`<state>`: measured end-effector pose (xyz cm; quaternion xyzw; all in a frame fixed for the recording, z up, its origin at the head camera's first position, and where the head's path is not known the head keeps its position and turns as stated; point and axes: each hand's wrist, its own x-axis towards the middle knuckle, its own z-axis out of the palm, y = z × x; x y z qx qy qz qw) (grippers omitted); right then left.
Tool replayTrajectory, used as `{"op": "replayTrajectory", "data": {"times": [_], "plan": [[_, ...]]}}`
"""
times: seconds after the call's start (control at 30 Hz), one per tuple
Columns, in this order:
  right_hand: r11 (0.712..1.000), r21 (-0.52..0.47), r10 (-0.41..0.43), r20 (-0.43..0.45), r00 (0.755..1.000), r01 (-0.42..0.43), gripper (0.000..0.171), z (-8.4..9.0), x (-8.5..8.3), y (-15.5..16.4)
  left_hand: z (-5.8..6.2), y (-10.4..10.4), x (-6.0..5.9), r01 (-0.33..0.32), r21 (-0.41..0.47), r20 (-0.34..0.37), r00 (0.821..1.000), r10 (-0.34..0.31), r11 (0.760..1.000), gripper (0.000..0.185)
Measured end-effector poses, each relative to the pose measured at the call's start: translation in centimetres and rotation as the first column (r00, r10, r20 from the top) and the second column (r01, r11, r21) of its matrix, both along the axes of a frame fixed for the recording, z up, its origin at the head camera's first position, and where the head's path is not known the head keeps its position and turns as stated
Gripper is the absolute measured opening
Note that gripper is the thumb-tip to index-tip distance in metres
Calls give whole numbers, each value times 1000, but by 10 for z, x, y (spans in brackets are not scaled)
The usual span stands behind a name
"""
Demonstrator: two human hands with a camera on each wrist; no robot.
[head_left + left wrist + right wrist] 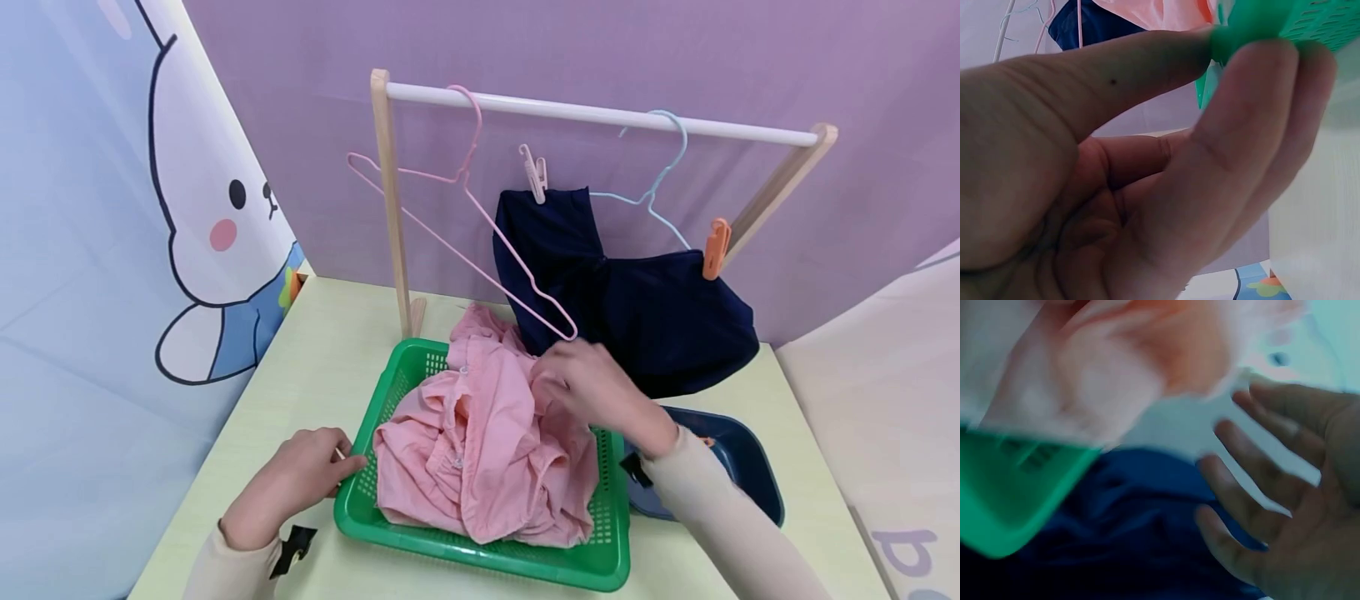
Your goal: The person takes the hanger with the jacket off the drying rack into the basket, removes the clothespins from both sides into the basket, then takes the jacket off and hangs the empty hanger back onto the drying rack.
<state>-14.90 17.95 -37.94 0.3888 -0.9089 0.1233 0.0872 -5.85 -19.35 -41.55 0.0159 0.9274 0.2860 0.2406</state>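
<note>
A crumpled pink garment (491, 450) fills the green plastic basket (480, 552), part of it draped over the back rim. My left hand (311, 467) pinches the basket's left rim between thumb and fingers; the left wrist view shows the green edge (1238, 37) between the fingertips. Over the garment's right side is my right hand (592, 383). In the right wrist view the fingers (1235, 481) are spread and relaxed, apart from the blurred pink cloth (1104, 369). A pink hanger (517, 250) hangs from the rack just above that hand.
The rack's white rail (585, 108) also carries a light blue hanger (660, 179). A navy garment (637, 308) hangs there, with a pale pink clothespin (535, 175) and an orange clothespin (716, 248) on it. Right of the basket stands a dark blue bin (757, 467).
</note>
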Motion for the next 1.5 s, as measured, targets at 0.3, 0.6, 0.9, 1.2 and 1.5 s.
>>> {"op": "replayTrajectory", "data": {"times": [0.3,0.6,0.9,1.2,1.5], "plan": [[979,111,-168,-19,986,169,4,-34,-43,-3,-1,1,-1,-9,11,23,1000,8,1000,21],[990,54,-120,-134,984,128,7,-40,-49,-3,0,2,0,-8,2,-10,1000,8,1000,19],[986,-78,-140,62,988,145,5,-11,-32,6,1,6,3,-18,11,-29,999,19,1000,18],[951,-296,-33,180,983,86,13,17,19,24,2,7,5,-35,23,-19,999,36,999,18],[946,-313,119,106,987,-81,3,35,81,32,3,6,5,-33,24,-15,999,33,999,21]]}}
